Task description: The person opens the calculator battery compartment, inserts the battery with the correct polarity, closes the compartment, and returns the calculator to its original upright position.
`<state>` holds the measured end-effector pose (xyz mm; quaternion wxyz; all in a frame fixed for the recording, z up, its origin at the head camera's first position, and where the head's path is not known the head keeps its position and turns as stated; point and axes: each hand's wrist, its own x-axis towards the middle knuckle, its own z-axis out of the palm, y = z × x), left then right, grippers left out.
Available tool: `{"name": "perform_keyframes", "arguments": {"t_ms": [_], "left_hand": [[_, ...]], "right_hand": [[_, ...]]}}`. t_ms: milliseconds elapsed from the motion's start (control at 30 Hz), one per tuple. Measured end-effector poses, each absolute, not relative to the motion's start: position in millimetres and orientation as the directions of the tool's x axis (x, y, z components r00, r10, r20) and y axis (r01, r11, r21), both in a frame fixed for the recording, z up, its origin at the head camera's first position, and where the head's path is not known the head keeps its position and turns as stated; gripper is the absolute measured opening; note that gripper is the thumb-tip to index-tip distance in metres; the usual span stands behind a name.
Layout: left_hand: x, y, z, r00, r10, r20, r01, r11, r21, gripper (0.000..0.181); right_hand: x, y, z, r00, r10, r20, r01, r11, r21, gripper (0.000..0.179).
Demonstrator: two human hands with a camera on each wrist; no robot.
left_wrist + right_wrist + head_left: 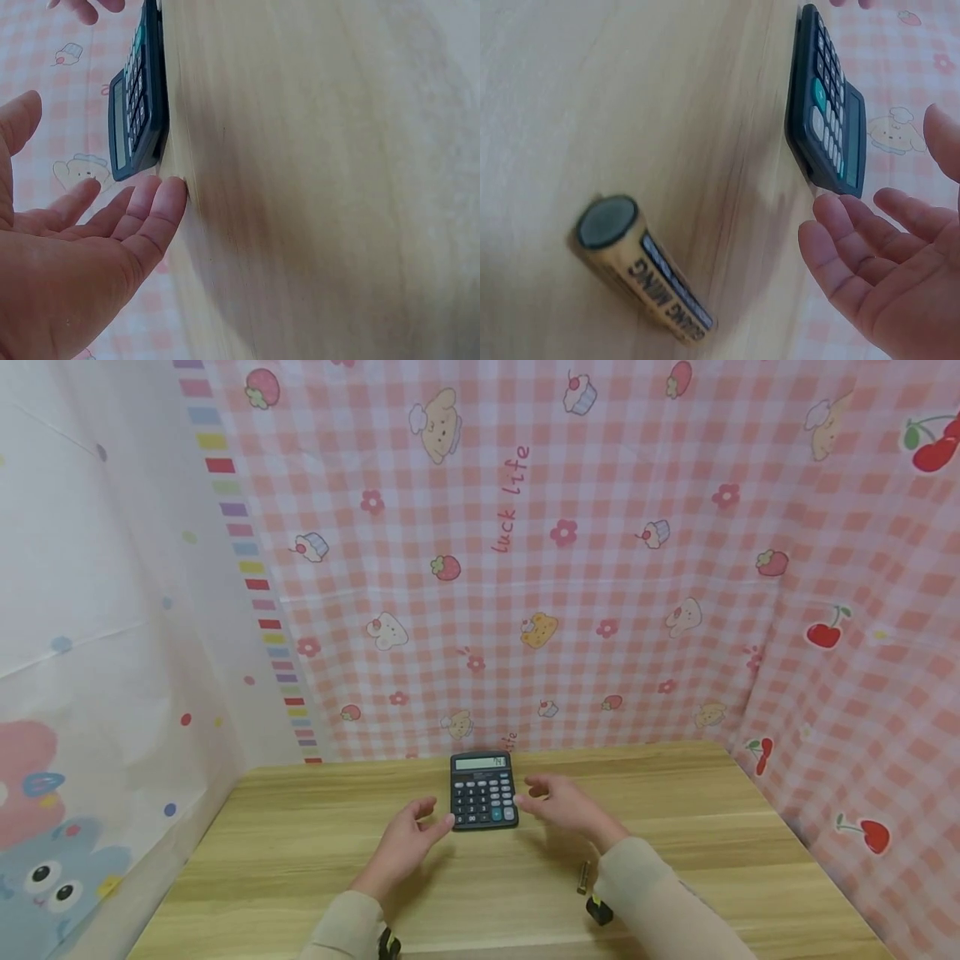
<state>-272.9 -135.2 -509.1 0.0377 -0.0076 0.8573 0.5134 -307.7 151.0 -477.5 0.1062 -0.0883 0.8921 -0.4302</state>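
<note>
Flanking a calculator (483, 793), left hand (407, 842), right hand (567, 805), sleeves (347, 927) cropped

Calculator (139, 97) cropped at the left wrist view's upper edge.
Right hand (900, 277) cut by the right wrist view's edge; lettering on the battery (583, 877) too small to read in the head view.

Here's the calculator (483, 810) close to my table's far edge, dark plastic with a mostly matt look, keys (829, 137) smooth, display (476, 763) flat and smooth, and beneath it the table (300, 843) itself shows smooth wood grain with a satin look! Nearer the front edge, right of centre, the battery (656, 274) wears a smooth, printed wrapper and a dull, metal-looking end; beyond the far edge hangs creased, checked cloth (480, 527), and my right sleeve (637, 868) is matt cloth too.
</note>
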Motion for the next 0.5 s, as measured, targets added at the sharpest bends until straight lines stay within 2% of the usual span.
{"name": "perform_keyframes", "arguments": {"t_ms": [300,500], "left_hand": [[-277.0,-131.5,-507.7,-0.995,0.022,-0.101,-0.081,0.443,0.893,0.07],[-279.1,-126.9,-505.7,-0.995,0.026,-0.095,-0.073,0.448,0.891,0.071]], "right_hand": [[-309.7,146.0,-482.1,-0.954,-0.272,-0.127,-0.053,0.568,-0.821,0.059],[-309.8,140.1,-484.0,-0.951,-0.259,-0.168,-0.003,0.55,-0.835,0.066]]}}
